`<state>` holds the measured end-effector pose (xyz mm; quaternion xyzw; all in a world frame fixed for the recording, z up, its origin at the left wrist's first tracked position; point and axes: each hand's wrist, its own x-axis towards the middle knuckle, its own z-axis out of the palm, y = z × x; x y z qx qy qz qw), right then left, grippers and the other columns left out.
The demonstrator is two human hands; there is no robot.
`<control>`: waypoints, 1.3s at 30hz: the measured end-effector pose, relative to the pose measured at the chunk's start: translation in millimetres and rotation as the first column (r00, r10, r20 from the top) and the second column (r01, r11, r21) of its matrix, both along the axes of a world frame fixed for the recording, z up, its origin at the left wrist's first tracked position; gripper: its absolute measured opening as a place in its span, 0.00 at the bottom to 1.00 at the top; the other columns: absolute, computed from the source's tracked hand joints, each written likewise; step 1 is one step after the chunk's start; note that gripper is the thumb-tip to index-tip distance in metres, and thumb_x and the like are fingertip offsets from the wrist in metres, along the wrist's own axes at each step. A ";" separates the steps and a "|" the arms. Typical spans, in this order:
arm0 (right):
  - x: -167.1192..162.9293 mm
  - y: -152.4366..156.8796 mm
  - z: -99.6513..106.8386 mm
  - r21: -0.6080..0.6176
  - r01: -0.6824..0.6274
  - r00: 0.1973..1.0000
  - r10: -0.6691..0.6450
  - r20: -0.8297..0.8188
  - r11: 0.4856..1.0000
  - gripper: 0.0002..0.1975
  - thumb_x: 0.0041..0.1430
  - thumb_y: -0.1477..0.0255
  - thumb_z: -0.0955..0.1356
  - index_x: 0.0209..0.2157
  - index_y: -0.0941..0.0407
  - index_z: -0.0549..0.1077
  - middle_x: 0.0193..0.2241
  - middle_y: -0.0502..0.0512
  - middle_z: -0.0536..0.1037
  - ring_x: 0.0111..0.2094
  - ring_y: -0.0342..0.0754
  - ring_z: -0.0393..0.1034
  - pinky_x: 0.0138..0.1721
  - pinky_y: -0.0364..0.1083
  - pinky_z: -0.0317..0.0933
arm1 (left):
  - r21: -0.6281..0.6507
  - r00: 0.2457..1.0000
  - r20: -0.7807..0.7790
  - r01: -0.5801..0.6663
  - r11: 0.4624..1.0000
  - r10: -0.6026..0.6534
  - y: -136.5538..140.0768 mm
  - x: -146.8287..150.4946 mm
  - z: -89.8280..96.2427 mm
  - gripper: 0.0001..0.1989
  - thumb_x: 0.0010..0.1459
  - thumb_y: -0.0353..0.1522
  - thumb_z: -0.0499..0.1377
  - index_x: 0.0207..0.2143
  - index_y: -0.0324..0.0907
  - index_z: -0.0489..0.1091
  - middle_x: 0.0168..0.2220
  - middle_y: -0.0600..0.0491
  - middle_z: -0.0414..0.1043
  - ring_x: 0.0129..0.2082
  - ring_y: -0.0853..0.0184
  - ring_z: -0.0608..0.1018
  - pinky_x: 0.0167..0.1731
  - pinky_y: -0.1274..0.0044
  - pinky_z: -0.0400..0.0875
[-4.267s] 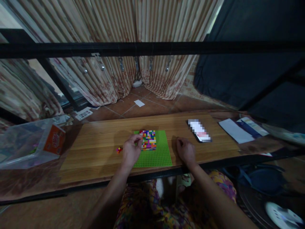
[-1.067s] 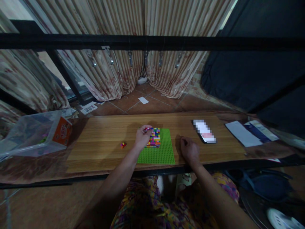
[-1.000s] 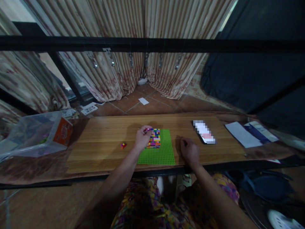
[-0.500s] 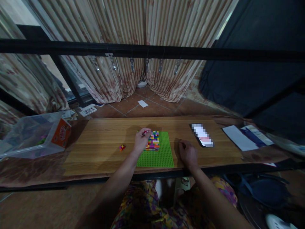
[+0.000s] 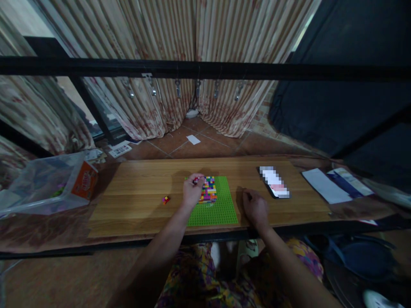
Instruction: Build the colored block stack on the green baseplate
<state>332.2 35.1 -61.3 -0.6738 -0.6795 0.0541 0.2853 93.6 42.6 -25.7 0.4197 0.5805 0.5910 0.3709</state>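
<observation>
My left hand [image 5: 192, 192] is closed in a pinch over the left part of a flat block of many-coloured toy bricks [image 5: 210, 190]. A small red brick [image 5: 195, 181] shows at its fingertips. The brick block sits on the upper part of a green studded baseplate [image 5: 215, 216], and my hand covers its left side. To the right of the baseplate, my right hand [image 5: 256, 208] rests on the table with fingers curled inward; the inside of it is hidden. A few loose bricks [image 5: 166, 199] lie together left of my left hand.
The wooden tabletop [image 5: 135, 184] carries a phone [image 5: 275, 183] on the right. A clear plastic bin [image 5: 48, 184] with an orange label stands at the left, and white papers [image 5: 324, 185] lie at the far right. A dark bar [image 5: 205, 68] crosses beyond the table.
The whole view has shifted slightly. My left hand stays at the brick block with its fingers pinched, and my right hand keeps its place on the table.
</observation>
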 end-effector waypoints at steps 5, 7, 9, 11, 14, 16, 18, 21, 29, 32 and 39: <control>0.3 0.2 -0.5 -0.015 0.005 1.000 -0.004 0.012 1.000 0.16 0.60 0.67 0.59 0.36 0.58 0.76 0.36 0.61 0.79 0.34 0.50 0.72 0.34 0.45 0.58 | 0.044 0.999 -0.034 0.007 0.999 -0.006 -4.5 -2.6 -1.7 0.09 0.56 0.35 0.56 0.35 0.41 0.73 0.32 0.54 0.75 0.33 0.69 0.75 0.36 0.79 0.68; 0.3 0.3 -0.8 -0.010 0.004 1.000 -0.004 0.013 1.000 0.16 0.60 0.67 0.59 0.36 0.58 0.76 0.36 0.61 0.79 0.33 0.50 0.72 0.34 0.45 0.58 | 0.070 0.998 -0.061 -0.011 0.997 0.015 -8.7 -8.1 -2.1 0.11 0.58 0.36 0.54 0.38 0.42 0.73 0.36 0.53 0.76 0.37 0.68 0.76 0.41 0.77 0.68; 0.7 0.2 -1.4 -0.002 0.000 1.000 0.000 0.015 1.000 0.16 0.60 0.66 0.59 0.35 0.58 0.76 0.36 0.61 0.79 0.33 0.50 0.72 0.34 0.45 0.58 | 0.096 0.993 -0.110 -0.041 0.995 0.052 -15.2 -18.3 -2.5 0.12 0.59 0.35 0.52 0.41 0.42 0.72 0.40 0.51 0.76 0.42 0.67 0.76 0.46 0.75 0.68; 1.5 0.0 -2.4 0.009 -0.004 1.000 0.004 0.016 1.000 0.17 0.60 0.65 0.59 0.36 0.58 0.76 0.36 0.61 0.79 0.33 0.50 0.72 0.34 0.45 0.58 | 0.106 0.978 -0.185 -0.075 0.991 0.094 -24.5 -34.1 -3.0 0.12 0.59 0.34 0.52 0.42 0.42 0.71 0.43 0.49 0.75 0.45 0.65 0.75 0.49 0.72 0.67; 2.9 -0.2 -4.1 0.023 -0.010 1.000 0.010 0.008 1.000 0.18 0.60 0.64 0.59 0.36 0.58 0.76 0.36 0.63 0.79 0.33 0.50 0.71 0.33 0.45 0.58 | 0.082 0.933 -0.314 -0.157 0.984 0.175 -44.4 -66.1 -4.5 0.12 0.58 0.31 0.53 0.41 0.40 0.72 0.43 0.46 0.76 0.45 0.63 0.76 0.50 0.69 0.67; 3.6 -0.3 -4.9 0.030 -0.009 1.000 0.009 0.006 1.000 0.18 0.60 0.64 0.59 0.36 0.59 0.77 0.36 0.63 0.79 0.32 0.51 0.71 0.32 0.45 0.57 | 0.041 0.896 -0.387 -0.218 0.975 0.217 -60.3 -88.3 -6.2 0.12 0.56 0.30 0.53 0.41 0.39 0.72 0.42 0.45 0.76 0.44 0.62 0.76 0.49 0.68 0.68; 4.0 -0.4 -5.2 0.034 -0.014 1.000 0.014 0.012 0.999 0.19 0.60 0.63 0.59 0.35 0.59 0.77 0.36 0.63 0.79 0.32 0.51 0.71 0.32 0.45 0.57 | -0.024 0.866 -0.451 -0.253 0.967 0.215 -75.7 -106.4 -8.0 0.13 0.55 0.30 0.54 0.41 0.39 0.72 0.42 0.45 0.76 0.43 0.62 0.77 0.47 0.68 0.70; 4.3 -0.7 -4.9 0.037 -0.014 1.000 0.014 0.017 0.999 0.19 0.59 0.63 0.59 0.35 0.59 0.77 0.35 0.62 0.79 0.31 0.51 0.71 0.31 0.46 0.56 | -0.086 0.797 -0.584 -0.253 0.964 0.157 -92.6 -119.7 -9.2 0.12 0.53 0.30 0.56 0.40 0.39 0.73 0.42 0.46 0.76 0.43 0.61 0.77 0.48 0.67 0.70; 6.1 -0.3 -5.8 0.031 -0.020 1.000 0.020 0.015 0.999 0.18 0.59 0.64 0.59 0.35 0.58 0.76 0.35 0.62 0.79 0.32 0.52 0.72 0.32 0.46 0.57 | -0.116 0.579 -0.815 -0.225 0.967 0.037 -98.2 -108.5 -3.4 0.10 0.51 0.29 0.58 0.38 0.41 0.73 0.39 0.47 0.76 0.42 0.58 0.76 0.47 0.67 0.69; 5.1 -0.7 -5.3 0.035 -0.016 1.000 0.016 0.013 0.999 0.17 0.59 0.64 0.59 0.35 0.58 0.76 0.35 0.61 0.79 0.32 0.51 0.72 0.32 0.46 0.57 | -0.107 0.545 -0.837 -0.248 0.963 0.048 -97.0 -108.2 -3.4 0.11 0.51 0.30 0.59 0.39 0.41 0.73 0.38 0.47 0.77 0.42 0.58 0.76 0.47 0.66 0.68; -1.7 -2.4 0.6 0.022 0.013 1.000 -0.013 0.009 1.000 0.17 0.61 0.65 0.59 0.35 0.57 0.76 0.35 0.60 0.79 0.33 0.50 0.72 0.34 0.45 0.59 | -0.114 0.538 -0.843 -0.219 0.969 0.023 -94.8 -113.7 -11.4 0.12 0.53 0.32 0.56 0.40 0.40 0.72 0.40 0.46 0.78 0.40 0.57 0.78 0.46 0.67 0.70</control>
